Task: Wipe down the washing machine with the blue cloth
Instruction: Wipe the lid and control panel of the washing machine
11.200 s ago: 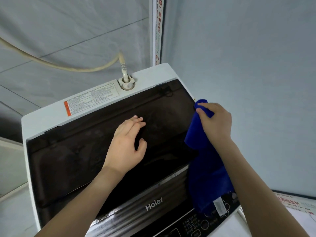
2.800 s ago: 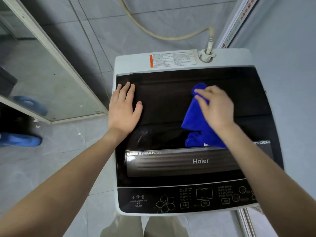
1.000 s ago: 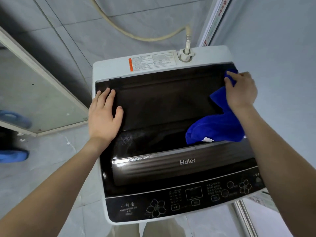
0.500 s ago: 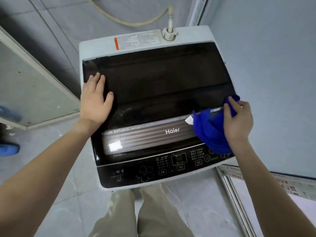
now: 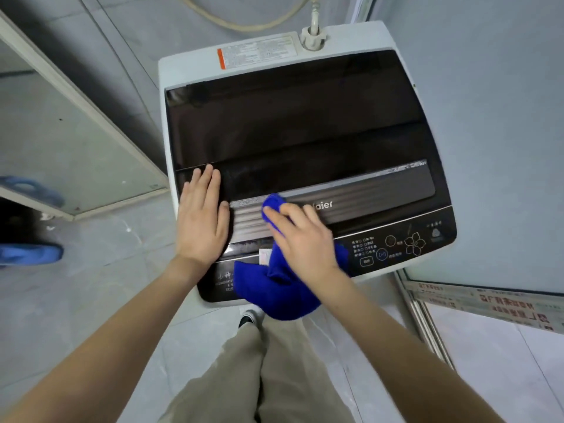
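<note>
White top-loading washing machine [image 5: 351,38] with dark glass lid [image 5: 290,117] is carrying a bunched blue cloth [image 5: 274,288], draping over its front control panel [image 5: 396,245]. The left hand [image 5: 203,222] is pressing flat, fingers together, on the lid; the right hand [image 5: 302,236] is gripping the cloth.

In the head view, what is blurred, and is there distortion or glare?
Head view: the right hand and blue cloth show motion blur; the left hand is sharper; wide-angle distortion bows the washing machine; its dark lid shows little glare.
</note>
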{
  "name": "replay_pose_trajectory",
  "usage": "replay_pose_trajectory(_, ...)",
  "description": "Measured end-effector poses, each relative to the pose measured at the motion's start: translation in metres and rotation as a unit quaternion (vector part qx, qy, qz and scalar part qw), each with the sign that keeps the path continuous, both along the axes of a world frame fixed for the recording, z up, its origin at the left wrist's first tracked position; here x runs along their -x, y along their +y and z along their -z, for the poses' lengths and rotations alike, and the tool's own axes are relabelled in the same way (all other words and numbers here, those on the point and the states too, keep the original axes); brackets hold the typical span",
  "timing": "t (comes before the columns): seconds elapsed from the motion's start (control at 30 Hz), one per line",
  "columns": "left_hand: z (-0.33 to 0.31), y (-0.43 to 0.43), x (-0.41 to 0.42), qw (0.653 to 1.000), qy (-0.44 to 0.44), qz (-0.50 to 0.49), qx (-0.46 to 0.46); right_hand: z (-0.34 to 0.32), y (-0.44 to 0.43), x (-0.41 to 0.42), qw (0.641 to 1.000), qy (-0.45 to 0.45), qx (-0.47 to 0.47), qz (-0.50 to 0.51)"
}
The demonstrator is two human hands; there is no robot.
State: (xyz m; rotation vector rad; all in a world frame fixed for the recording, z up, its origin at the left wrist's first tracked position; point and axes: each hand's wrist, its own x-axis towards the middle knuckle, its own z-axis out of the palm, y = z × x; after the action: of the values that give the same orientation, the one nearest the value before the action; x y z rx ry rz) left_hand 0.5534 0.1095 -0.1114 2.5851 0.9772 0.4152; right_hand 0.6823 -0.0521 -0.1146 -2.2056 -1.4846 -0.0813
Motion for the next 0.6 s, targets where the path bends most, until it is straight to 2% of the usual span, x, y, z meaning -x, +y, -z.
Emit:
replay_pose_trajectory(0.07,0.003,-0.003,0.014,0.999,0.015,0.034,-0.018,0.002,-0.022,-0.026,0.999,0.01,-0.009,0.037)
replay_pose_trajectory(0.17,0.008,0.002,0.032,0.996,0.017,0.082,-0.024,0.005,-0.048,-0.06,0.98,0.041,-0.032,0.19)
replay_pose_trajectory(0.23,0.009,0.006,0.041,0.994,0.013,0.106,-0.021,0.007,-0.044,-0.058,0.965,0.045,-0.039,0.256)
replay_pose_trajectory(0.3,0.008,0.008,0.05,0.992,0.008,0.127,-0.01,0.007,-0.03,-0.036,0.968,0.034,-0.029,0.245)
replay_pose_trajectory(0.6,0.01,0.006,0.112,0.982,-0.029,0.151,0.113,0.006,0.052,0.139,0.997,0.031,-0.008,0.074)
